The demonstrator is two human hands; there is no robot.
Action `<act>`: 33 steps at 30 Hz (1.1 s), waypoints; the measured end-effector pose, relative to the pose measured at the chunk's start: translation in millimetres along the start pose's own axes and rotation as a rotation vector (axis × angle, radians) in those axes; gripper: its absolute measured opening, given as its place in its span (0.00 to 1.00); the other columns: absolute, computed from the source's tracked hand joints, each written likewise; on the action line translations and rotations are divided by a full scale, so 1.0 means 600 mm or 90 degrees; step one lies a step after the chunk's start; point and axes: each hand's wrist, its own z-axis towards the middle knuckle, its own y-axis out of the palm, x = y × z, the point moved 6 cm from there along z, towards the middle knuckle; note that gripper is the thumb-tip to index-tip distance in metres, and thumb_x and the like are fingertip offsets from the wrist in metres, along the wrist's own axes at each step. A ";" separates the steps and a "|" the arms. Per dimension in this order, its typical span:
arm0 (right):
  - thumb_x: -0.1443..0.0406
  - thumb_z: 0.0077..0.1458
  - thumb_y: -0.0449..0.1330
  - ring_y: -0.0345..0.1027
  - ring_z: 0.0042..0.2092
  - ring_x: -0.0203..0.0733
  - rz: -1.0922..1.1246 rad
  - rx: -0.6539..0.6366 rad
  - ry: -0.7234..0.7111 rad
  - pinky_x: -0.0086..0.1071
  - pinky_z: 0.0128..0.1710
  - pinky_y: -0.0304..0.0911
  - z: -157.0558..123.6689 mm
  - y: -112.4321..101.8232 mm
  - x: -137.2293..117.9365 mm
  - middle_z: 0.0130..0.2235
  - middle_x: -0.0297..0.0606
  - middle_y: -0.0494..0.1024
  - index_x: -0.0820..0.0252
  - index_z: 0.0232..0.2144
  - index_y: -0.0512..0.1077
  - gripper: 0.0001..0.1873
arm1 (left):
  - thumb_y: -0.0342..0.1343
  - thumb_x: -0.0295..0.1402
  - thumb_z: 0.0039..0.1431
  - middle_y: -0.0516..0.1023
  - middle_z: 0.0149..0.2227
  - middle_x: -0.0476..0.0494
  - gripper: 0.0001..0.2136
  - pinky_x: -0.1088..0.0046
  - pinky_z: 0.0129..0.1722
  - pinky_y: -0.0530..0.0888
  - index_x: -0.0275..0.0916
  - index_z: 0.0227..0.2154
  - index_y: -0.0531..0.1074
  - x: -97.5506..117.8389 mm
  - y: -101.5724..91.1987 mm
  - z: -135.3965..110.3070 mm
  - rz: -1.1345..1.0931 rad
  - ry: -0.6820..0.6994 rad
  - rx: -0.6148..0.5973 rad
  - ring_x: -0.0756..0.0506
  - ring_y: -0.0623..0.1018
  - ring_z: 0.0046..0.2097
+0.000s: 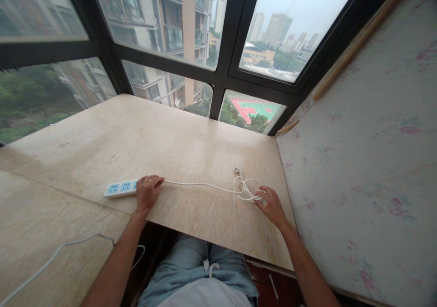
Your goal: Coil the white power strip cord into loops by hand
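A white power strip (pixel 121 188) with blue socket faces lies on the stone-patterned sill. My left hand (pixel 148 192) is closed over its right end, where the cord comes out, and hides that part. From there the white cord (pixel 198 184) runs nearly straight to the right into a loose coil (pixel 245 189). The plug (pixel 236 170) rests at the coil's far side, pointing away from me. At the coil's right edge my right hand (pixel 269 202) has its fingers bent around some of the loops.
Dark-framed windows (pixel 221 70) rise behind the sill (pixel 191 147). A flower-papered wall (pixel 362 170) bounds the right side. Another white cable (pixel 64 248) crosses the front left surface and hangs over the edge. Below the sill's front edge is a dark red drawer front (pixel 259 277) with a handle.
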 end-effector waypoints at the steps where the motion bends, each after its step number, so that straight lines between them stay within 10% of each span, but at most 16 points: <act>1: 0.63 0.55 0.58 0.64 0.52 0.51 0.001 -0.003 -0.003 0.47 0.53 0.61 -0.001 0.000 -0.001 0.48 0.46 0.73 0.56 0.37 0.75 0.09 | 0.53 0.32 0.57 0.82 0.36 0.41 0.08 0.59 0.50 0.64 0.42 0.32 0.78 -0.002 0.002 -0.001 -0.001 -0.001 -0.015 0.40 0.78 0.43; 22: 0.65 0.58 0.55 0.61 0.56 0.52 0.025 -0.033 -0.029 0.51 0.56 0.59 -0.060 -0.011 -0.060 0.51 0.42 0.75 0.54 0.49 0.73 0.17 | 0.51 0.35 0.54 0.81 0.33 0.37 0.10 0.58 0.45 0.70 0.40 0.28 0.78 -0.015 0.000 0.023 0.034 0.027 -0.097 0.36 0.78 0.42; 33: 0.51 0.57 0.57 0.66 0.54 0.51 0.281 0.156 0.226 0.49 0.54 0.63 -0.021 -0.035 0.002 0.53 0.49 0.72 0.58 0.52 0.69 0.25 | 0.51 0.33 0.59 0.79 0.41 0.40 0.10 0.59 0.49 0.72 0.41 0.39 0.75 0.228 0.029 0.003 -0.297 0.011 -0.119 0.42 0.76 0.45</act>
